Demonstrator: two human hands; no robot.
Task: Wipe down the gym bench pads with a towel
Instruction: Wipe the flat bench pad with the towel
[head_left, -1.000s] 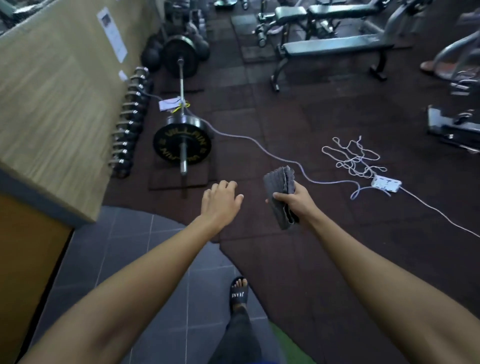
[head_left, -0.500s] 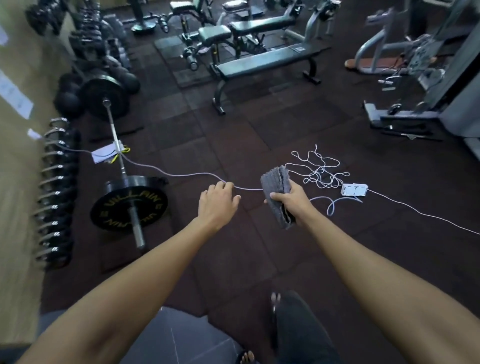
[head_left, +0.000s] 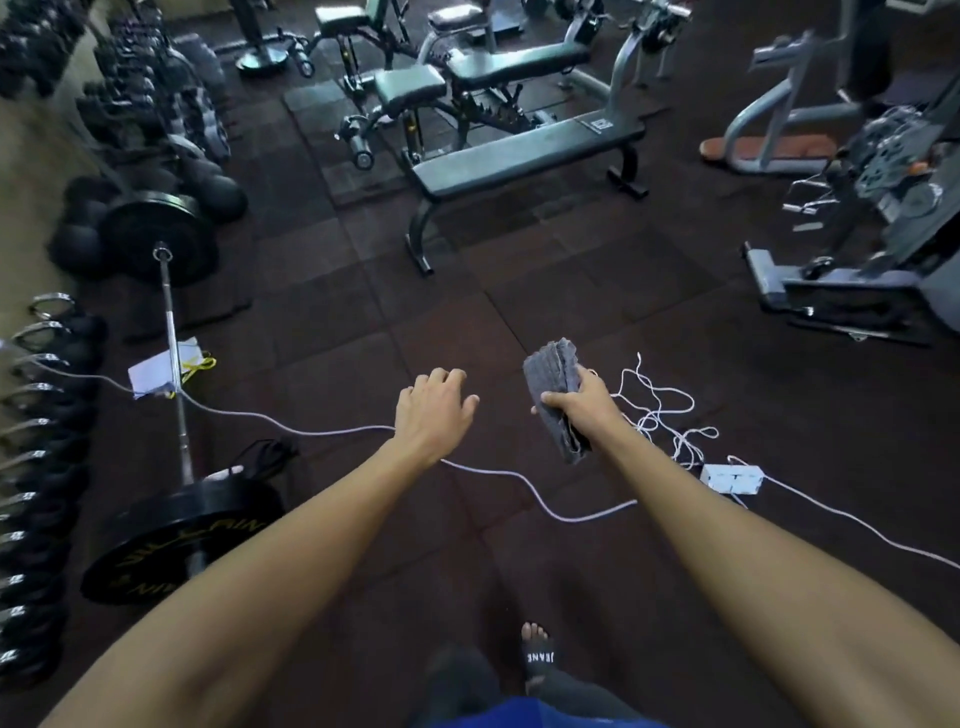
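A folded grey towel (head_left: 553, 376) stands upright in my right hand (head_left: 582, 402), which is closed around its lower half at mid-frame. My left hand (head_left: 431, 410) hovers beside it, palm down, fingers loosely apart and holding nothing. A flat black bench (head_left: 524, 153) stands on the dark rubber floor well ahead of both hands, its long pad running from lower left to upper right. Behind it is an adjustable bench with a seat pad (head_left: 410, 85) and a back pad (head_left: 517, 62).
A white cable (head_left: 322, 431) crosses the floor under my arms to a white power strip (head_left: 731, 478), with tangled loops beside it. A loaded barbell (head_left: 174, 364) lies at the left by a dumbbell rack (head_left: 36, 441). Machines (head_left: 857, 260) stand at the right.
The view has advanced into the gym, so the benches are closer and larger. The barbell has slid left and down in view. Both hands keep their pose, towel still gripped.
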